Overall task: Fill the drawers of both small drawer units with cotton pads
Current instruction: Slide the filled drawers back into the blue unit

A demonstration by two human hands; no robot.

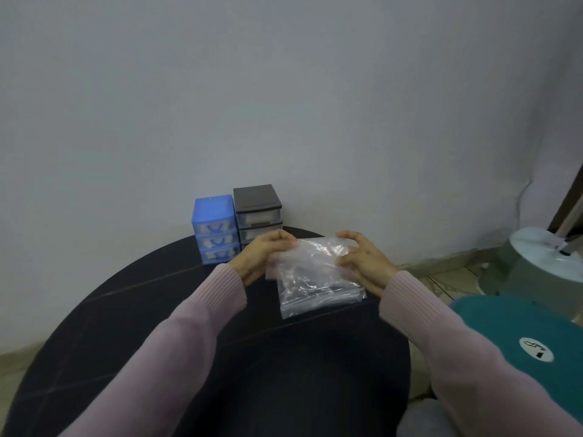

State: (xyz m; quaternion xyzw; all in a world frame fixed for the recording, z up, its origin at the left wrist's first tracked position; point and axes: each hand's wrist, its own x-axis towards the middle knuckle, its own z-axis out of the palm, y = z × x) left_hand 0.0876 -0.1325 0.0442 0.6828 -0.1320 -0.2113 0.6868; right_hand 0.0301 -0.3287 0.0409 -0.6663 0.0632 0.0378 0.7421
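Both hands hold a clear plastic bag (318, 275) above the round dark desk (157, 326); the left hand (263, 252) has its grip pinched on the bag's upper left corner, fingers curled over the edge; the right hand (362, 260) clasps the upper right side, thumb and fingers bent around the plastic; what the bag contains cannot be made out. At the desk's far edge, against the wall, stand the two drawer units, touching: the blue unit (214, 228) on the left, the grey unit (257, 209) on the right, all visible drawers pushed in; the left hand partly hides the grey unit's lower drawers. A teal stool (517, 335) sits to the right of the desk.
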